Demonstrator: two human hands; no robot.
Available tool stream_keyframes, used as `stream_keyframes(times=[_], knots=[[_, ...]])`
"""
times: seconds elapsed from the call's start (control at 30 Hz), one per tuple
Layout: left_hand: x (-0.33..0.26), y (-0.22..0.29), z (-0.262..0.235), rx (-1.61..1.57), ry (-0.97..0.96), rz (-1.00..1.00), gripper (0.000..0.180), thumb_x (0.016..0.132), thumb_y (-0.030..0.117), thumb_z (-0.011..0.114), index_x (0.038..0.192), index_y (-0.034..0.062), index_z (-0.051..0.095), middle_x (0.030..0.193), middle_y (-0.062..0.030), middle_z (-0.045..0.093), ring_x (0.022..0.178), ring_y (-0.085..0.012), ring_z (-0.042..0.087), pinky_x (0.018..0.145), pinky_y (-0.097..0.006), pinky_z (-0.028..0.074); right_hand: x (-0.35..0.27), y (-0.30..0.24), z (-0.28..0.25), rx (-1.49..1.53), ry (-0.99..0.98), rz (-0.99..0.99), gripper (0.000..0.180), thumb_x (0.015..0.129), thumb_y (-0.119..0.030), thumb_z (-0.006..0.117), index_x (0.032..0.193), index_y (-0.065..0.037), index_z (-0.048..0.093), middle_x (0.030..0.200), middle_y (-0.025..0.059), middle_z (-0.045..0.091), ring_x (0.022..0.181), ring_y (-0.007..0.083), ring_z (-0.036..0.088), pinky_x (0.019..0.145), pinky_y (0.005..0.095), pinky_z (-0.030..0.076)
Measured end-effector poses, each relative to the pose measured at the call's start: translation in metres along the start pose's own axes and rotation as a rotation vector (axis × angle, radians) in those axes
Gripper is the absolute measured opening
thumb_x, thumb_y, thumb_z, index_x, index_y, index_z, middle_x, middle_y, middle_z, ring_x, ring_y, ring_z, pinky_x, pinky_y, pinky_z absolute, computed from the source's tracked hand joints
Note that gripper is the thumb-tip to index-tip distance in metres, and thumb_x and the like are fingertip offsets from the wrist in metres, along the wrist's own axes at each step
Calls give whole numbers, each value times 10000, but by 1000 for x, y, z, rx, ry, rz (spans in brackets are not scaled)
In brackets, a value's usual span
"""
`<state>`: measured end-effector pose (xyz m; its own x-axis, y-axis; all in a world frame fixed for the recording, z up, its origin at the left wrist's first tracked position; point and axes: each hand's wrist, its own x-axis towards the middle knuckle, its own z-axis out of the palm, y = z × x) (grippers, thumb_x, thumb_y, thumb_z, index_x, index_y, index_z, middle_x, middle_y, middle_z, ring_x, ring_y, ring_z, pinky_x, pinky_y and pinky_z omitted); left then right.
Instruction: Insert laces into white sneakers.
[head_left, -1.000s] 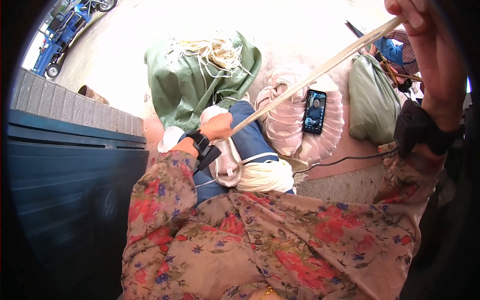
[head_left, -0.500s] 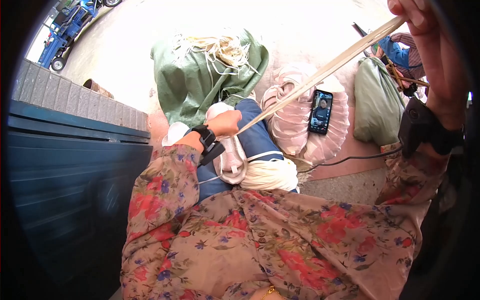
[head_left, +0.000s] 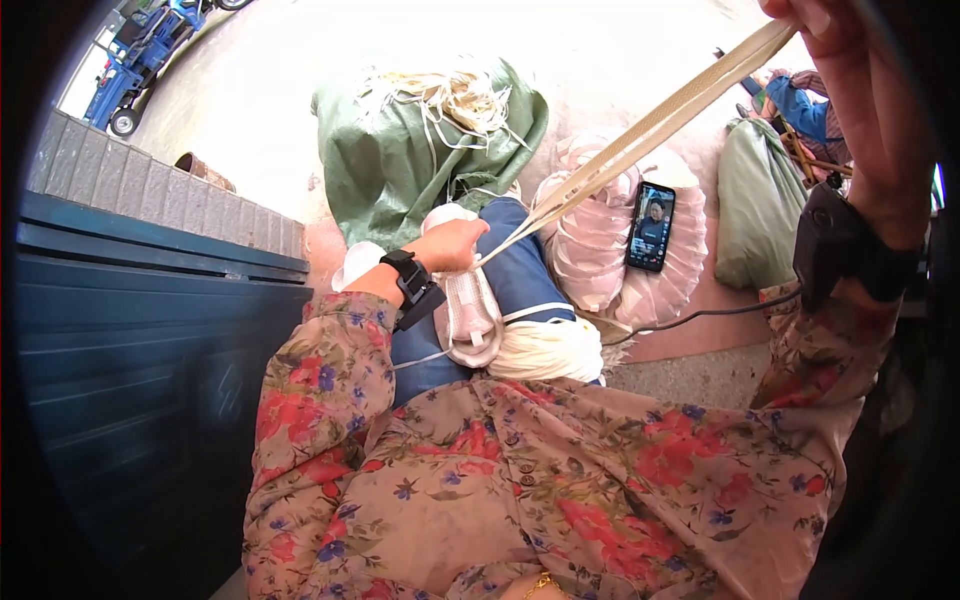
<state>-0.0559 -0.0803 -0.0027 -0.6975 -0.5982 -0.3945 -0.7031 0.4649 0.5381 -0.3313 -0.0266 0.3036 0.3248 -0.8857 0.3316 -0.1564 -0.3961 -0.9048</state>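
Currently, I hold my right grip (head_left: 845, 70) raised at upper right, pinching the upper part of a pale strap (head_left: 725, 68). My left grip (head_left: 450, 245) is curled closed on its lower part, over the pink shoe (head_left: 470, 312). The strap runs diagonally between both. Beside the shoe lies a white cord bundle (head_left: 550, 350).

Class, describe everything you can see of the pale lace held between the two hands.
The lace is a long, flat, cream-beige strip that looks like woven fabric. It shows as strands running side by side, broader toward the upper right and narrower at the lower left. Straight and apparently taut, it slants up from the closed left hand to the pinching right hand, passing in front of the pink stack. Its ends cannot be made out.
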Motion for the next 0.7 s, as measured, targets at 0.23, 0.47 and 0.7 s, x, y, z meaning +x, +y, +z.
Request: stream_keyframes(times=[0.23,0.47,0.7], knots=[[7,-3,5,-145,65,-24,397,656,40,554,1049,-9,524,984,-210,577,948,-345,540,812,-372,427,0,-6,1,-8,-39,36,260,908,-193,435,1017,22,532,677,29,513,574,86,517,532,217,406],[-19,-18,-5,-212,456,-194,200,687,109,515,826,6,616,812,-221,599,803,-358,575,729,-398,448,6,-8,7,2,-94,48,261,910,-197,434,1016,19,533,671,24,508,556,78,514,512,212,404],[-63,-27,25,-312,335,-330,195,679,177,533,646,0,609,678,-208,592,656,-344,584,610,-392,461,5,1,31,-202,27,109,253,914,-220,442,1001,-5,543,628,0,486,492,41,487,411,182,351]])
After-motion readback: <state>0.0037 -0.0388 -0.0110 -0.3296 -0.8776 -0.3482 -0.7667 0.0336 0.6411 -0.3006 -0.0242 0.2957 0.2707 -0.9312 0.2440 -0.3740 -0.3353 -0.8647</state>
